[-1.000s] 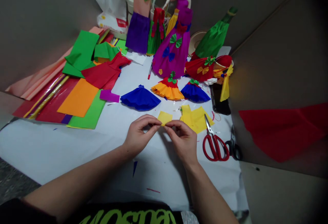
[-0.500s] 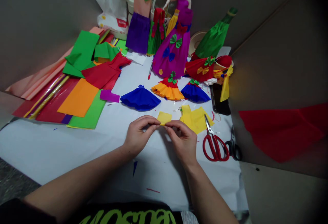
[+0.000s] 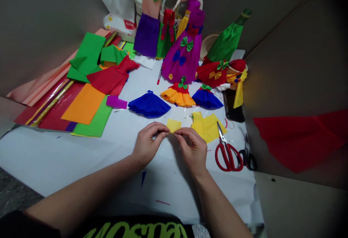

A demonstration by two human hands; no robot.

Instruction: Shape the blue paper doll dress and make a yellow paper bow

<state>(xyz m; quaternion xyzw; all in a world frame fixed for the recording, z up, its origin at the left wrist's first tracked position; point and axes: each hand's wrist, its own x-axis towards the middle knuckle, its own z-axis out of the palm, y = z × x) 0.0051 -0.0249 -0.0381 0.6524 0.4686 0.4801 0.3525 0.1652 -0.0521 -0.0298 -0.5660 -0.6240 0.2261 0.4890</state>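
Observation:
A small square of yellow crepe paper (image 3: 173, 125) is pinched along its lower edge between my left hand (image 3: 149, 144) and my right hand (image 3: 191, 148). The fingertips of both hands nearly meet under it, and they hide that edge. Just right of it lie more yellow crepe paper pieces (image 3: 207, 127), apart from my right hand. A blue crepe paper doll skirt (image 3: 149, 104) lies above my left hand.
Red-handled scissors (image 3: 227, 156) and black-handled scissors (image 3: 247, 158) lie to the right. Paper doll dresses (image 3: 178, 95) and a dressed doll (image 3: 181, 54) stand beyond. Coloured paper sheets (image 3: 84, 103) cover the left side of the white sheet (image 3: 59, 158).
My hands have barely moved. The small yellow square has shifted slightly left and the fingers still hold it.

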